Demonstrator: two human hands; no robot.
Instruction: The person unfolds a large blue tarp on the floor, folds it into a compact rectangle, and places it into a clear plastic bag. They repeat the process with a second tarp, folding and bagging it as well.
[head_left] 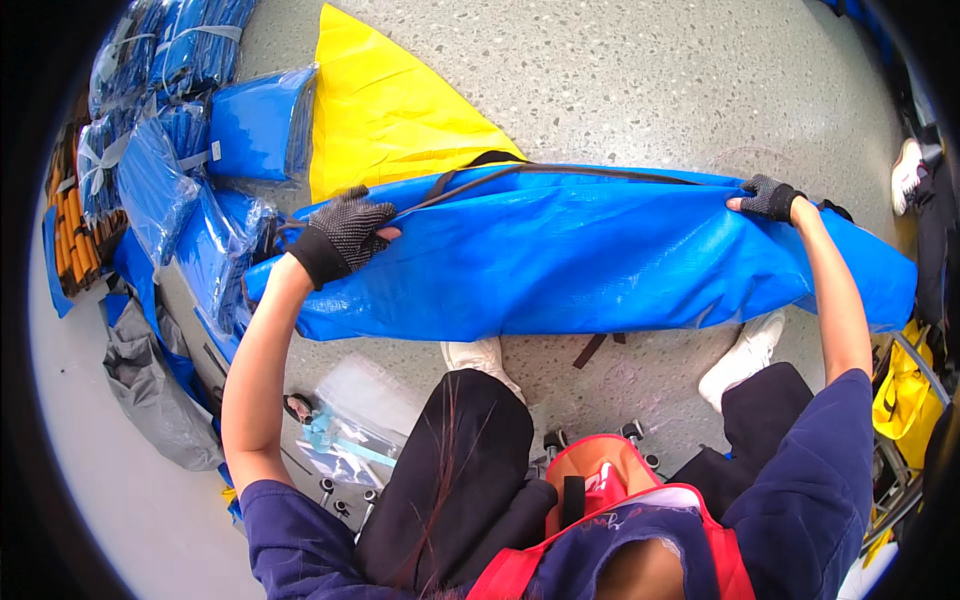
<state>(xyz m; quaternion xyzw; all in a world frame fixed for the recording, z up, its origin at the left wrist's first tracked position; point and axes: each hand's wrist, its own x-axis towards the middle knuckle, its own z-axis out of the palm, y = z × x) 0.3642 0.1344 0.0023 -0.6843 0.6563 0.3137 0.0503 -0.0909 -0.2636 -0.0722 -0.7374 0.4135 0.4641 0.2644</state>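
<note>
A long piece of shiny blue tarpaulin [560, 260] stretches across in front of me, above my feet. Dark trim and a black strap [465, 187] run along its far edge. My left hand [352, 225], in a grey dotted glove with bare fingertips, is closed on the tarpaulin near its left end. Towards the right end, my right hand [768, 198], gloved the same way, grips the far edge with the thumb on the near side. Beyond the tarpaulin lies a yellow pointed sheet [390, 110], its lower edge meeting the blue one.
Clear-wrapped blue folded packs [262, 120] pile up at the far left, beside orange-brown bundles [75, 235]. A grey cloth bag [155, 385] lies below them. Clear plastic bags [350, 430] and small casters [555, 440] are near my legs. Yellow fabric [905, 400] hangs at the right.
</note>
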